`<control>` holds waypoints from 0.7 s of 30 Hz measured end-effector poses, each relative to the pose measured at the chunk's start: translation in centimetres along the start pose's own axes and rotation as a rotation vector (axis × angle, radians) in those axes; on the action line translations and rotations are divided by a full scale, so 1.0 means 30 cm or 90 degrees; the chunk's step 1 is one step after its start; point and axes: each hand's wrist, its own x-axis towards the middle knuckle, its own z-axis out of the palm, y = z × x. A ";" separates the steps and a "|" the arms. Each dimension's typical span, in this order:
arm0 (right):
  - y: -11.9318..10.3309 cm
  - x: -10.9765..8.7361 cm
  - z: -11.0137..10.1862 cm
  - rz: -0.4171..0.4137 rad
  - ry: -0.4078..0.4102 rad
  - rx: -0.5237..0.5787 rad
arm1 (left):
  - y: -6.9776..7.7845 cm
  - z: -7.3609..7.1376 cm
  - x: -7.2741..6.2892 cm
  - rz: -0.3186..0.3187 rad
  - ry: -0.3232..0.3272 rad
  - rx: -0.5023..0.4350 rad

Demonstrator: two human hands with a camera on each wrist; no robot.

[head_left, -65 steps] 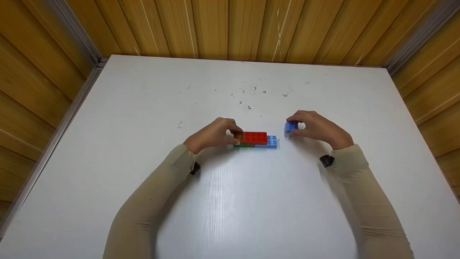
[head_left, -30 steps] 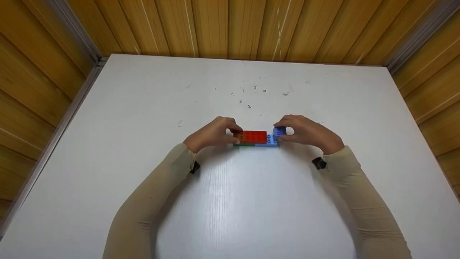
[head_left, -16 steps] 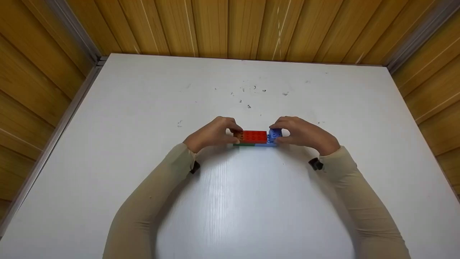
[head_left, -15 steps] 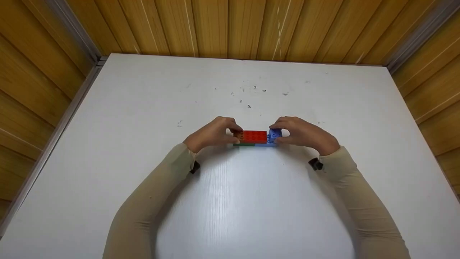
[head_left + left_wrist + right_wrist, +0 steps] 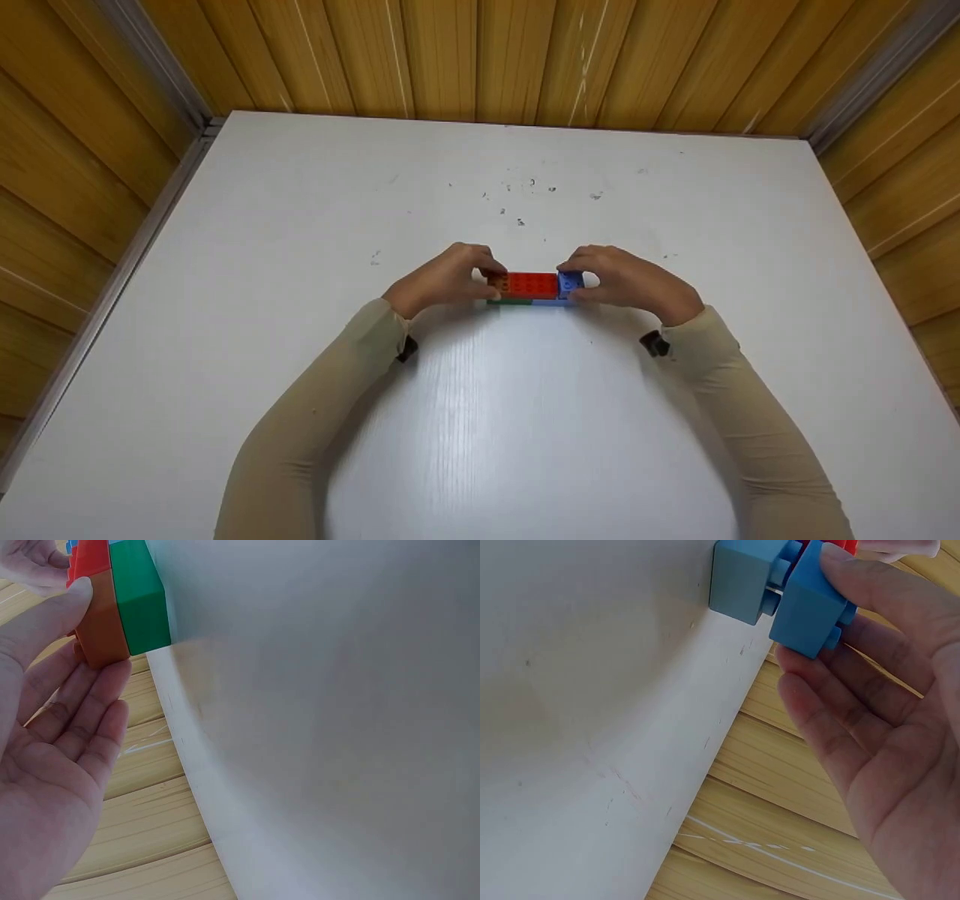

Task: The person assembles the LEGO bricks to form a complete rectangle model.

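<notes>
My left hand [image 5: 446, 279] pinches an orange toy brick [image 5: 105, 622] between thumb and fingers. This orange brick lies over a green brick [image 5: 142, 604], flush with its left end. A red brick [image 5: 534, 285] sits beside it in the upper layer. On the right, my right hand [image 5: 634, 277] pinches a small blue brick [image 5: 570, 281] against the red brick's end. Below it is a light blue brick [image 5: 551, 303] of the lower layer. In the right wrist view the held blue brick [image 5: 806, 607] tilts slightly, with a gap above the light blue brick's studs [image 5: 771, 601].
The bricks rest on a white table [image 5: 465, 420] with small dark marks [image 5: 521, 222] beyond them. Wood-patterned walls [image 5: 450, 60] stand along the back and both sides, with metal posts [image 5: 154, 60] in the corners.
My right hand has brought the blue brick leftward from beside the assembly to over the light blue brick, up against the red one. My left hand has stayed in place.
</notes>
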 end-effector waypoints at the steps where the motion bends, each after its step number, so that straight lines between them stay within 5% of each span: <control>1: 0.000 0.000 0.001 -0.002 0.002 0.000 | 0.000 0.000 0.000 0.000 0.000 0.000; 9: 0.004 -0.002 0.009 -0.050 0.027 -0.011 | -0.002 0.000 -0.003 0.001 0.006 -0.014; 21: -0.007 0.002 0.010 -0.032 0.021 -0.020 | 0.000 0.001 -0.003 0.001 0.006 -0.017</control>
